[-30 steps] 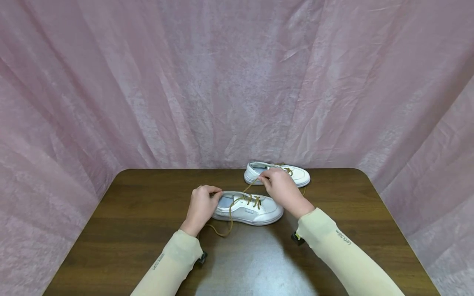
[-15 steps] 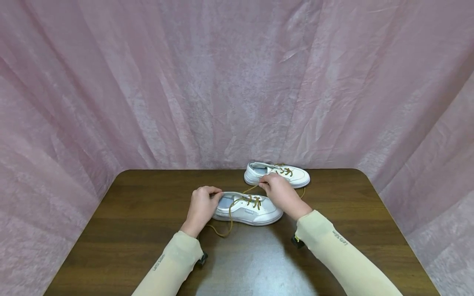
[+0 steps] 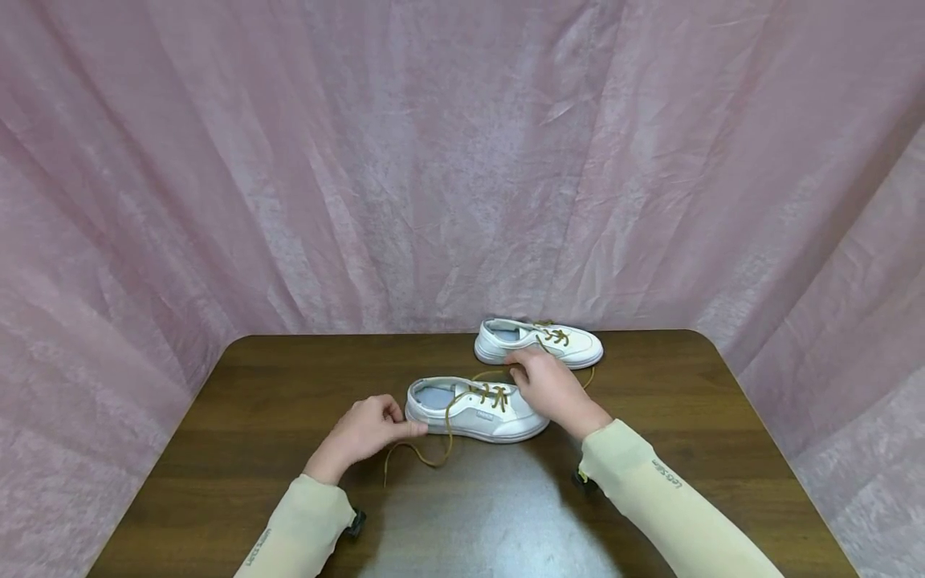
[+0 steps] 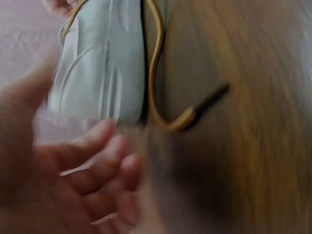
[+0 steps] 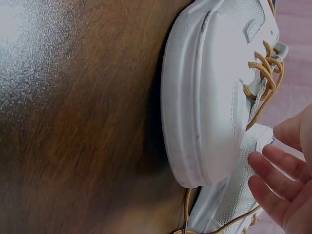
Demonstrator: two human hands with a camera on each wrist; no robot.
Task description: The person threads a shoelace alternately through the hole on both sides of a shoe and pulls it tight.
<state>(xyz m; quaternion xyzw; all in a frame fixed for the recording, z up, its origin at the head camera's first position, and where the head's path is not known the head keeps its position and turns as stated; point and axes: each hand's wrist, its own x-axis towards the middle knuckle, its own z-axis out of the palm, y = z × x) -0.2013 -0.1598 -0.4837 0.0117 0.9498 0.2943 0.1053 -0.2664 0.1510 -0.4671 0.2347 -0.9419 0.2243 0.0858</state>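
Observation:
A white sneaker [image 3: 480, 417] with ochre laces lies on its sole, toe to the right. Beside its heel is my left hand [image 3: 364, 433], thumb stretched toward the sole and fingers loosely bent. Nothing sits between thumb and fingers of the left hand [image 4: 92, 170] in the left wrist view. One loose lace [image 3: 426, 461] trails down the near side onto the table. Behind the sneaker's front part, my right hand [image 3: 549, 389] hovers at the far side. Fingers of the right hand [image 5: 282, 175] are relaxed and parted in the right wrist view, no lace visible in them.
A second white sneaker [image 3: 571, 347] with similar laces stands at the back of the brown wooden table [image 3: 238, 449], partly behind the right hand. Its lace end [image 3: 592, 376] hangs onto the table. A pink curtain [image 3: 433, 160] closes off the back and sides.
My left hand has let go of the heel collar and moved left and nearer. The right hand has sunk slightly; the far lace, taut before, now lies slack.

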